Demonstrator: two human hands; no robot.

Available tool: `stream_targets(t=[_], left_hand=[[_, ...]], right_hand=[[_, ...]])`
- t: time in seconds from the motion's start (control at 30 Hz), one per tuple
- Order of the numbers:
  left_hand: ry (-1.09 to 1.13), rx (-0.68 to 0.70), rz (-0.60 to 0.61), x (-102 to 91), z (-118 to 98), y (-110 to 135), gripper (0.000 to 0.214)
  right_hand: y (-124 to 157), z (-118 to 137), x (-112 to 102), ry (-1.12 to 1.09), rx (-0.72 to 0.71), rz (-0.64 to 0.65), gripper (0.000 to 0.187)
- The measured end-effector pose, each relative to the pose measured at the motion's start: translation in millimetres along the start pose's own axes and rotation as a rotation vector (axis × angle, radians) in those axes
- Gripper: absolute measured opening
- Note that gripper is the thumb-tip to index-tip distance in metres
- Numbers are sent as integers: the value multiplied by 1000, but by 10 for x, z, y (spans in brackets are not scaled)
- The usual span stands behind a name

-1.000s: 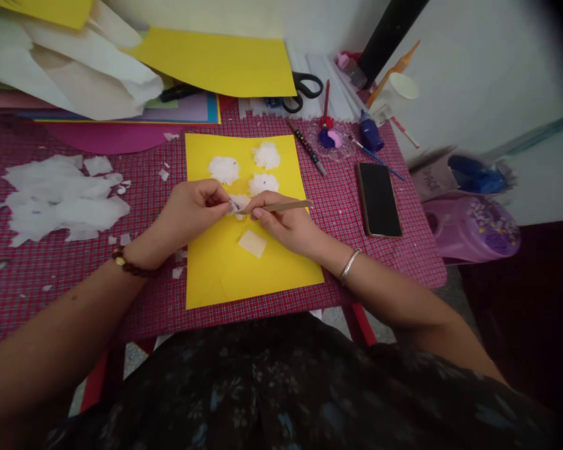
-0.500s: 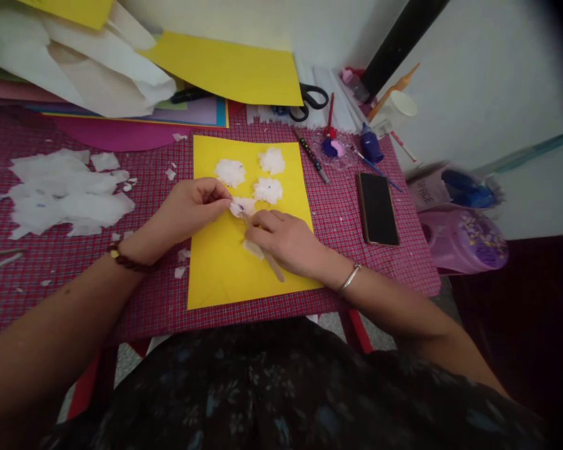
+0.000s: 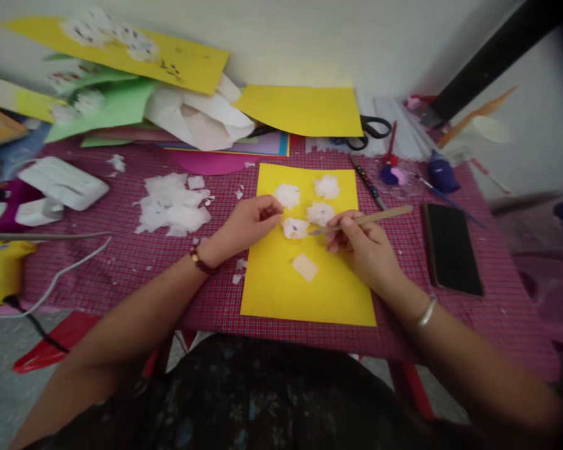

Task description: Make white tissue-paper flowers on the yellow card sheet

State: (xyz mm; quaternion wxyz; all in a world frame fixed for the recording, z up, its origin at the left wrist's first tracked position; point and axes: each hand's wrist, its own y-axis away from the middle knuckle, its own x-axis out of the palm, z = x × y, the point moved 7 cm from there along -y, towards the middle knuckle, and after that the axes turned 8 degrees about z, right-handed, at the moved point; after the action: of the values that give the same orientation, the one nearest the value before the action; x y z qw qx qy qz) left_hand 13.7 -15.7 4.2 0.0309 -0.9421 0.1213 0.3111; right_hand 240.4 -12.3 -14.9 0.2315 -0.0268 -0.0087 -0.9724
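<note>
Between the fingers of my right hand is a flat wooden stick, its tip beside the lower-left white paper flower. My left hand is closed at that flower's left edge; I cannot tell whether it pinches anything. Three more ruffled white flowers, top left, top right and middle right, lie on the yellow sheet. Below them is a small pale rectangular piece.
White tissue pieces lie left of the sheet. A phone, a dotted pen, a paint palette and scissors are on the right and back. Coloured papers are piled at the wall; a white adapter sits far left.
My right hand has lifted back to the right, and the stick now points up and right. The pale piece is uncovered. The view has swung left, showing more of the table's left side.
</note>
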Motion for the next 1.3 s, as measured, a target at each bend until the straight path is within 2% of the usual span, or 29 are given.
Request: stream_targets(t=[0.1,0.2,0.3,0.4,0.47,0.57,0.7,0.8,0.9,1.07,1.2,1.3], left_hand=[[-297,19,-108,-412,9,72,12],[-480,-153,-174,-918,191,154,15],[-505,-352,-197,-1322,416,255,14],[-464,-453,-185,-1521,516,373,16],[-418,-502,-155,-1560,537,448,16],[-311,-573,-31,-1502,599,510,18],[-333,-558,119,-1401,700,474,19],[-366,-519,144,-1372,737,432,23],[-473,-502,172,-1345,680,403,25],[-668,-548,146,-1319,539,354,18],[-757,-579,137,-1305,533,327,5],[-745,-568,143,-1335,545,326,14]], right_hand=[[1,4,9,7,-4,19,34],[-4,4,32,20,-2,33,35],[-8,14,62,24,-1,47,35],[-2,29,79,18,1,56,33],[4,36,78,19,6,53,31],[9,44,73,34,17,49,30],[9,62,69,49,16,47,31],[4,74,70,60,11,49,32],[-4,80,77,67,-4,57,35],[-13,52,71,75,-4,59,39],[-15,34,60,92,4,55,40],[-18,22,56,107,13,55,43]])
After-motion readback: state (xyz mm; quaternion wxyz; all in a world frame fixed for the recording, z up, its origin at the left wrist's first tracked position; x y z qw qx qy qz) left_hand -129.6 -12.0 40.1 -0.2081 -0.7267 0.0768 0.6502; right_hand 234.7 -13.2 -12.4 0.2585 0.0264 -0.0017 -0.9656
